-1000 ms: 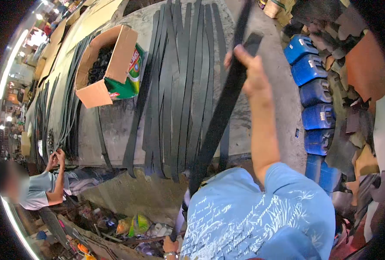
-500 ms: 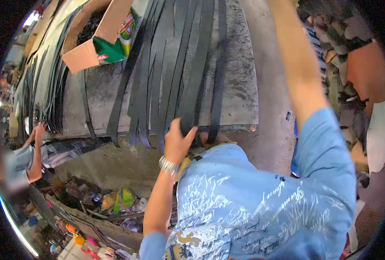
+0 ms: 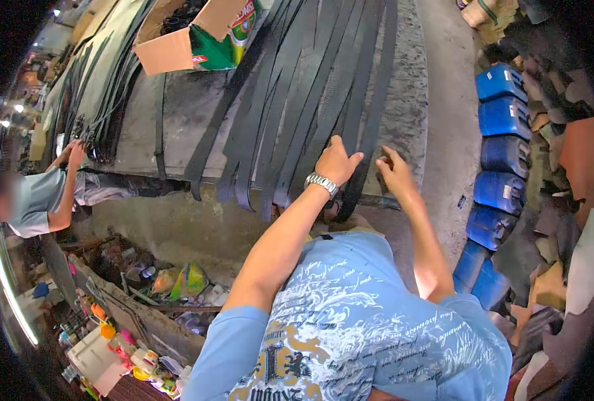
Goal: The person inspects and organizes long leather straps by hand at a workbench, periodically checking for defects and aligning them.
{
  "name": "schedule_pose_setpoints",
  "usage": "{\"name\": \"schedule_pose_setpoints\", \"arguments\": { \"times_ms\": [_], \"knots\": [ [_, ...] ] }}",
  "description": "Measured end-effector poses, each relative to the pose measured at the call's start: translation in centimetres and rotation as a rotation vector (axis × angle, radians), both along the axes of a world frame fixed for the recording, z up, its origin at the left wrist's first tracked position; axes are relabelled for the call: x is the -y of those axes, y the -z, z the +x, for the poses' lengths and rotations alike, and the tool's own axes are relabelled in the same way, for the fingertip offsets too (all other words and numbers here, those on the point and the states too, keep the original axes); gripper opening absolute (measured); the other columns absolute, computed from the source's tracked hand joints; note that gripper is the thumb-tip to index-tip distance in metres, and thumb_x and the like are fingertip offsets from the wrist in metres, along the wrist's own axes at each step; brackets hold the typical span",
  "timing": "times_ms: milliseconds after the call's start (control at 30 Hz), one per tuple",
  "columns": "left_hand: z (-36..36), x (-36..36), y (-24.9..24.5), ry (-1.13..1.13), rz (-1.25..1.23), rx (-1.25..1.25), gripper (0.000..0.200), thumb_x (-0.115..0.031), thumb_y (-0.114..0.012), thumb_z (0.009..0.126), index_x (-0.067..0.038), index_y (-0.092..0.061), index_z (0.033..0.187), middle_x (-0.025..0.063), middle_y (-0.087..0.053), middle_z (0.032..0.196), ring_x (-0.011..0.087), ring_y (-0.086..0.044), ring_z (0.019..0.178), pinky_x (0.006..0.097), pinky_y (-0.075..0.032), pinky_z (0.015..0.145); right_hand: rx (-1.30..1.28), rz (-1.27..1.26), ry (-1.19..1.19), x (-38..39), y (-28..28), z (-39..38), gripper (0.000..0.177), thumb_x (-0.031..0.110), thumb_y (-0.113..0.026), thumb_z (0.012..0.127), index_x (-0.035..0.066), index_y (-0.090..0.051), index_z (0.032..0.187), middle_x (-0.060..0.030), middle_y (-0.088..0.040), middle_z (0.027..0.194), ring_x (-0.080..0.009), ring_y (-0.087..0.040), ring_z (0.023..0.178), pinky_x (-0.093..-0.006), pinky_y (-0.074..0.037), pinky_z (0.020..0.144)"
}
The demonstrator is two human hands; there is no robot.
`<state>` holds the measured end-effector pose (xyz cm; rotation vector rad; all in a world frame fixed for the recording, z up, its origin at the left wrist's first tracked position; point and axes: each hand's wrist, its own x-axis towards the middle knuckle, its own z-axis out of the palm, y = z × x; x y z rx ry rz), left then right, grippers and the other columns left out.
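The grey table (image 3: 405, 120) bore a broad spread of long dark strips (image 3: 295, 100) running from twelve o'clock towards five, their near ends hanging over its edge around six. An open cardboard box (image 3: 168, 55) holding black pieces (image 3: 180, 17) sat at eleven o'clock, a lone strip (image 3: 160, 123) lay at eight, and a bundle of thin dark strips (image 3: 115, 110) stretched out at nine

One bench (image 3: 190, 110) carries one open cardboard box (image 3: 220, 37) and more than ten black strips (image 3: 297, 120), too overlapped to count exactly. At least five blue jugs (image 3: 504, 118) stand in a row. There are one wristwatch (image 3: 321, 182) and one other person (image 3: 39, 197).
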<state>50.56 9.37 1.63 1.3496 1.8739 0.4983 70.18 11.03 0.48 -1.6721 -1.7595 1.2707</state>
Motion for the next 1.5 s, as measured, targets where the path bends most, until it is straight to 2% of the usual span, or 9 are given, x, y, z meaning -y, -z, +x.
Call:
{"name": "schedule_pose_setpoints", "arguments": {
  "times_ms": [167, 333, 500, 733, 1067, 1200, 1333, 1433, 1500],
  "knots": [
    [-1.8, 2.7, -0.8, 0.047, 0.043, -0.067, 0.058, -0.039, -0.071, 0.083, 0.003, -0.055, 0.12, 0.0263, -0.064, 0.11, 0.0419, -0.063, 0.1, 0.0473, -0.051, 0.087, 0.244, 0.213, -0.148, -0.1, 1.3, -0.9, 0.046, 0.022, -0.066, 0.087, 0.007, -0.056, 0.13, -0.0141, -0.066, 0.104, -0.0325, -0.061, 0.099, -0.0424, -0.048, 0.087],
    [-7.9, 7.8, -0.7, -0.174, 0.42, -0.488, 0.044, -0.025, -0.071, 0.081, -0.007, -0.057, 0.118, 0.0168, -0.054, 0.125, 0.0361, -0.052, 0.114, 0.048, -0.046, 0.09, 0.228, 0.19, -0.136, 0.0, 0.3, -1.3, 0.042, 0.022, -0.064, 0.088, 0.006, -0.057, 0.126, -0.0158, -0.063, 0.112, -0.0353, -0.058, 0.105, -0.0455, -0.046, 0.091],
    [-14.2, 10.5, 1.5, -0.317, 0.162, -0.478, 0.047, -0.022, -0.072, 0.081, -0.008, -0.055, 0.124, 0.016, -0.053, 0.122, 0.0371, -0.052, 0.112, 0.048, -0.046, 0.089, 0.181, 0.378, -0.165, 0.7, -1.8, -3.4, 0.041, 0.019, -0.063, 0.088, 0.007, -0.056, 0.126, -0.0173, -0.061, 0.115, -0.0357, -0.057, 0.108, -0.0449, -0.046, 0.093],
    [-12.9, 10.4, 0.4, -0.282, 0.39, -0.527, 0.045, -0.025, -0.072, 0.082, -0.005, -0.057, 0.12, 0.0183, -0.055, 0.118, 0.0371, -0.052, 0.112, 0.0449, -0.045, 0.093, 0.204, 0.662, -0.454, 0.5, -2.7, -11.9, 0.045, 0.022, -0.069, 0.083, 0.01, -0.059, 0.125, -0.0129, -0.057, 0.126, -0.0331, -0.053, 0.116, -0.0453, -0.043, 0.097],
    [-11.0, 10.2, 1.0, -0.198, 0.263, -0.251, 0.041, -0.027, -0.075, 0.079, -0.003, -0.058, 0.108, 0.0163, -0.059, 0.103, 0.0353, -0.057, 0.096, 0.0432, -0.047, 0.084, 0.373, 0.765, -0.666, 1.5, -0.5, -10.5, 0.04, 0.024, -0.067, 0.085, 0.018, -0.062, 0.124, -0.0084, -0.051, 0.138, -0.0312, -0.045, 0.127, -0.0603, -0.035, 0.101],
    [-13.9, 9.1, -0.2, -0.397, 0.23, -0.206, 0.024, -0.02, -0.071, 0.082, -0.002, -0.061, 0.096, 0.0172, -0.064, 0.094, 0.0365, -0.061, 0.089, 0.0431, -0.048, 0.079, 0.386, 0.767, -0.665, 1.6, -0.4, -10.7, 0.04, 0.023, -0.068, 0.085, 0.018, -0.062, 0.124, -0.008, -0.05, 0.139, -0.031, -0.044, 0.129, -0.0608, -0.035, 0.101],
    [-17.0, 9.0, -2.8, -0.552, 0.279, 0.168, 0.029, -0.021, -0.07, 0.088, 0.0, -0.06, 0.104, 0.0052, -0.061, 0.083, 0.0154, -0.056, 0.075, 0.031, -0.047, 0.07, 0.42, 0.759, -0.658, 1.8, 0.1, -10.8, 0.04, 0.028, -0.065, 0.087, 0.017, -0.061, 0.125, -0.009, -0.051, 0.138, -0.0326, -0.042, 0.13, -0.0619, -0.034, 0.102],
    [-16.5, 10.2, -5.5, -0.395, 0.122, 0.535, 0.026, -0.023, -0.069, 0.09, -0.006, -0.058, 0.107, -0.0023, -0.053, 0.087, 0.0078, -0.047, 0.076, 0.0253, -0.041, 0.065, 0.362, 0.628, -0.527, 2.7, -0.2, -11.9, 0.039, 0.035, -0.057, 0.096, 0.012, -0.058, 0.127, -0.0106, -0.055, 0.134, -0.0302, -0.047, 0.127, -0.0555, -0.036, 0.102],
    [-14.5, 11.8, -8.2, -0.236, -0.031, 0.647, 0.024, -0.022, -0.069, 0.091, -0.007, -0.056, 0.105, -0.004, -0.05, 0.085, 0.0059, -0.045, 0.076, 0.0235, -0.039, 0.063, -0.296, 0.012, -0.299, 1.9, -0.5, -13.5, 0.038, 0.038, -0.052, 0.098, 0.007, -0.058, 0.119, -0.0121, -0.057, 0.129, -0.0264, -0.05, 0.123, -0.0505, -0.039, 0.101]
  ]
}}
